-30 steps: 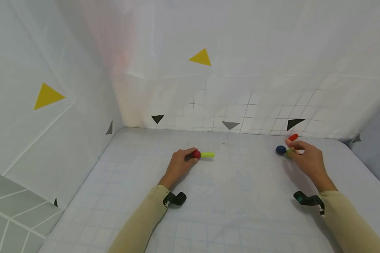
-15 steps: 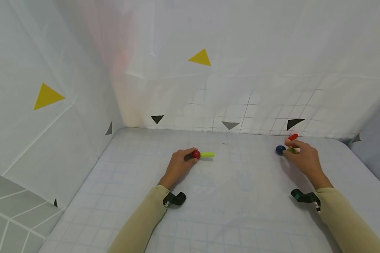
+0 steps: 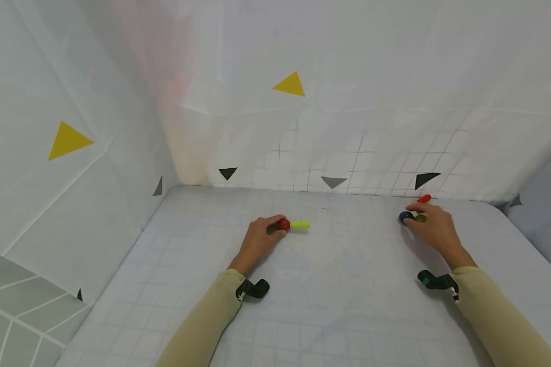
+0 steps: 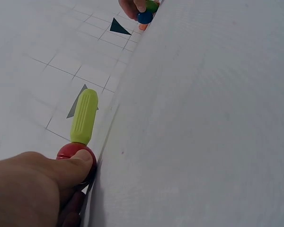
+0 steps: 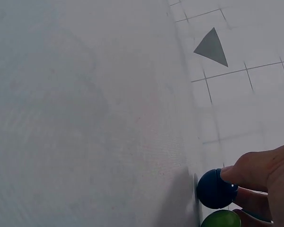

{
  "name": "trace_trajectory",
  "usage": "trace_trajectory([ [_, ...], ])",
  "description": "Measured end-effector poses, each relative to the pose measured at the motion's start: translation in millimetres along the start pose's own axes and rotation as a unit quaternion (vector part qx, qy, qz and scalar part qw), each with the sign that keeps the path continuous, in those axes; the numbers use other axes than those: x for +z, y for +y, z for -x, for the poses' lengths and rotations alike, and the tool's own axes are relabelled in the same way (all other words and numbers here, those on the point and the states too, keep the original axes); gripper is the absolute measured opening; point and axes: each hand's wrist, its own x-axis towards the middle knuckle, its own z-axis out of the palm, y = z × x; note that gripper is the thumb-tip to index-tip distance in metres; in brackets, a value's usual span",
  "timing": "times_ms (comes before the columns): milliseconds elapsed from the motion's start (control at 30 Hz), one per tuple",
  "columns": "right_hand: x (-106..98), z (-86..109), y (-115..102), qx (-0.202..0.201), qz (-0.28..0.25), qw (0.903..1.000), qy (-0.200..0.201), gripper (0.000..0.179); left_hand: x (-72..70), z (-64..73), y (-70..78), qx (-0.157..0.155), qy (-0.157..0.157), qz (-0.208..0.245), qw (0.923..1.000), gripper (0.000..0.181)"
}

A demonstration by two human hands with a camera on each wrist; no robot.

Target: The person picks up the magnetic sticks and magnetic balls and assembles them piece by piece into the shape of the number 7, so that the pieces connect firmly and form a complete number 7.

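In the head view my left hand (image 3: 257, 239) grips a red ball (image 3: 283, 224) between thumb and fingers. From that ball a ribbed lime-green handle (image 4: 85, 116) sticks out to the right, and the thumb lies across the ball in the left wrist view. Further right, my right hand (image 3: 433, 229) pinches a dark blue ball (image 5: 213, 190), its thumb on one side and a finger on the other. Right beside the blue ball is a green rounded piece (image 5: 222, 220), partly hidden under the hand. Just behind the right fingers lies a red stick-like piece (image 3: 424, 198).
A white table (image 3: 340, 295) with faint grid lines spans the space between both arms. White sheet walls (image 3: 372, 61) with yellow, black and grey triangles rise at the back and sides. The right-hand pieces sit close to the back wall.
My right hand has moved left from the green piece to the blue ball, and its thumb and finger have come around it. The left hand and its red ball have stayed put.
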Motion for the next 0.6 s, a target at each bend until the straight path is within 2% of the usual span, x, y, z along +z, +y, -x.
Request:
trace_trajectory([
  [300, 2.6, -2.0, -3.2, 0.012, -0.001, 0.9993, -0.034, 0.041, 1.5, -0.5, -1.8, -0.003, 0.001, 0.0, 1.0, 0.045],
  [600, 5.0, -3.5, -1.4, 0.023, -0.01, 0.9991, -0.036, 0.044, 2.3, -1.2, -3.4, -0.003, 0.004, 0.0, 1.0, 0.045],
])
